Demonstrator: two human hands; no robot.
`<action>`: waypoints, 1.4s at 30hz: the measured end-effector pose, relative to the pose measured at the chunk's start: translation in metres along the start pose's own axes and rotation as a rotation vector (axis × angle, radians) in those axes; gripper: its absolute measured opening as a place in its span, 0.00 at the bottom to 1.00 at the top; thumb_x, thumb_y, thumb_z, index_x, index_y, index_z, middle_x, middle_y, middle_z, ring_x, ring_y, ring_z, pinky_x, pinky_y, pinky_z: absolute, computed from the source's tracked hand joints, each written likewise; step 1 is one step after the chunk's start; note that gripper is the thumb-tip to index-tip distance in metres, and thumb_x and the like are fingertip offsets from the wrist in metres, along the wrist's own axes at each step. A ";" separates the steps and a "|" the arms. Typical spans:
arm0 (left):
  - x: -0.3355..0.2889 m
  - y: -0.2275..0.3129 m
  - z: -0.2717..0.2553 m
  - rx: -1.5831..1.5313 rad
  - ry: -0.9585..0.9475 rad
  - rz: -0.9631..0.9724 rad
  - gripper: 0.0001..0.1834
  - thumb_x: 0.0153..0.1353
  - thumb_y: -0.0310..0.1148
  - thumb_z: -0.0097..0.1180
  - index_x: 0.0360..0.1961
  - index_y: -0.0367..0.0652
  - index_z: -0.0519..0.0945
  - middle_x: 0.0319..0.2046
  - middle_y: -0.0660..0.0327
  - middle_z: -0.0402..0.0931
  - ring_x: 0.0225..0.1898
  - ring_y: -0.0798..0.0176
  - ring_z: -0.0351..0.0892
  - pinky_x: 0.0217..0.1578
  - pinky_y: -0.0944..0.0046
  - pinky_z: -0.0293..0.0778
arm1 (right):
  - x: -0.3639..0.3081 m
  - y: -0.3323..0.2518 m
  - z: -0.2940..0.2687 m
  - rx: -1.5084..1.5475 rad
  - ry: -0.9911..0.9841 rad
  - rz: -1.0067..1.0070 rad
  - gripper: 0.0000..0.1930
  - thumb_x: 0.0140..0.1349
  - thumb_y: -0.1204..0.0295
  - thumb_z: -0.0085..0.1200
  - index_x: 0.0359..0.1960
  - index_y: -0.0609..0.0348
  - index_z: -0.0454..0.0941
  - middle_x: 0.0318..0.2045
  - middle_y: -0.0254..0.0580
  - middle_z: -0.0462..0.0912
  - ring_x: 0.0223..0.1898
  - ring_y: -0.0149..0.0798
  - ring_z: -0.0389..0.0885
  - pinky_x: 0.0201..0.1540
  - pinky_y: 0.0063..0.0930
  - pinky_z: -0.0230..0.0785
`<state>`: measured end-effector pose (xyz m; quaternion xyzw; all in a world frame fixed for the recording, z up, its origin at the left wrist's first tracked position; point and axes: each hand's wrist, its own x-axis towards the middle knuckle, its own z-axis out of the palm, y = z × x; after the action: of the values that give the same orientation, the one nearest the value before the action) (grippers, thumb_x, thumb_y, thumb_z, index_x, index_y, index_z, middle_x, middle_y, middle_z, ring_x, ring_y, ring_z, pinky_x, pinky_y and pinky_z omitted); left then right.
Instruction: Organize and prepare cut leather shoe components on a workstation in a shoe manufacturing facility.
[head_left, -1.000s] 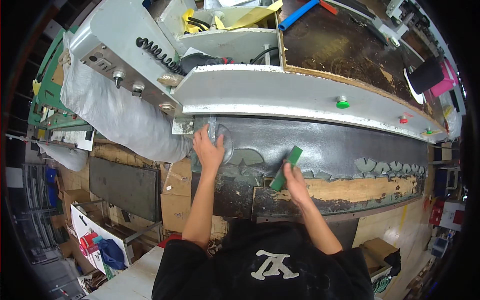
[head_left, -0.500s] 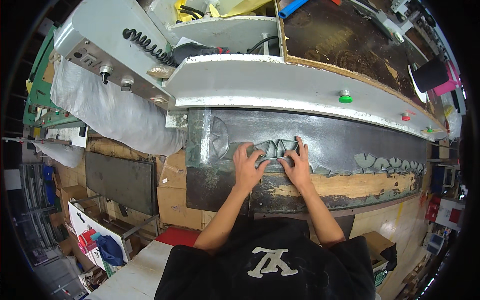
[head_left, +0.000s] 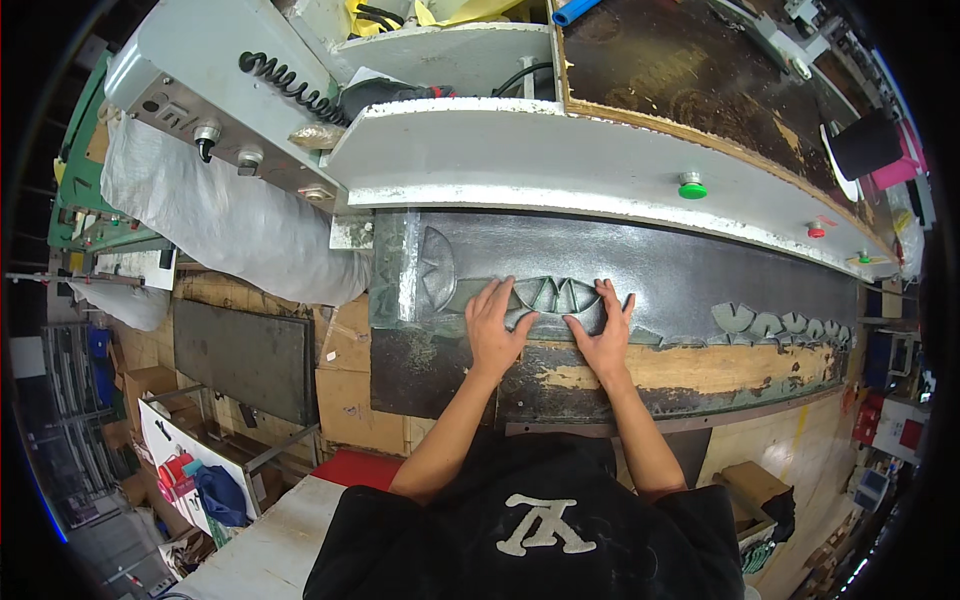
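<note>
A metal cutting die (head_left: 556, 282), a thin-walled rounded frame with zigzag ribs inside, lies on a dark grey sheet (head_left: 680, 270). My left hand (head_left: 492, 328) grips its left end, thumb at the near edge and fingers at the far side. My right hand (head_left: 603, 335) holds the right end in the same way, with one finger sticking out to the side. My palms and fingers hide parts of both ends. Left of the die, a half-round outline with notches (head_left: 438, 268) shows in the sheet.
Several notched grey-green pieces (head_left: 775, 322) lie at the sheet's right end. A worn wooden board (head_left: 690, 370) runs along the near side. Behind the sheet stands a long white machine beam (head_left: 520, 190) with a green button (head_left: 692, 188) and a red button (head_left: 815, 230).
The die has gone from standing a little higher to lying lower and flatter on the sheet. My right hand's fingers have spread slightly and moved a bit right.
</note>
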<state>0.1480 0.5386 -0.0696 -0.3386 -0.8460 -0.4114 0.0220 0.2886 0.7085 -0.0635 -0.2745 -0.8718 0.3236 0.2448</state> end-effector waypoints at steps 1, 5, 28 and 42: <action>0.001 0.001 -0.001 0.001 -0.010 -0.004 0.40 0.59 0.48 0.75 0.67 0.38 0.78 0.59 0.46 0.82 0.67 0.46 0.75 0.67 0.44 0.63 | -0.001 0.001 0.000 0.032 0.019 0.011 0.33 0.57 0.63 0.77 0.60 0.58 0.74 0.67 0.56 0.79 0.76 0.57 0.68 0.80 0.71 0.31; 0.001 -0.001 -0.004 0.023 -0.006 0.002 0.39 0.57 0.49 0.76 0.66 0.38 0.80 0.59 0.47 0.83 0.66 0.46 0.76 0.67 0.46 0.64 | -0.002 0.006 0.003 -0.012 0.029 -0.060 0.27 0.56 0.65 0.77 0.54 0.57 0.76 0.68 0.57 0.78 0.77 0.57 0.68 0.81 0.69 0.33; -0.003 -0.008 -0.007 -0.069 -0.010 0.094 0.35 0.50 0.43 0.82 0.58 0.39 0.85 0.53 0.47 0.86 0.57 0.45 0.84 0.66 0.43 0.68 | -0.009 0.013 -0.004 -0.014 0.014 -0.088 0.24 0.48 0.58 0.83 0.36 0.53 0.77 0.66 0.61 0.80 0.76 0.60 0.69 0.80 0.72 0.38; -0.004 -0.005 -0.007 -0.073 0.005 0.106 0.35 0.47 0.42 0.84 0.55 0.39 0.85 0.51 0.52 0.87 0.55 0.46 0.84 0.66 0.44 0.68 | -0.013 0.016 -0.003 -0.034 0.007 -0.087 0.25 0.51 0.55 0.81 0.37 0.53 0.77 0.66 0.61 0.80 0.76 0.59 0.69 0.80 0.70 0.41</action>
<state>0.1465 0.5290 -0.0696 -0.3825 -0.8112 -0.4410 0.0337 0.3054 0.7113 -0.0757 -0.2415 -0.8874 0.2970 0.2570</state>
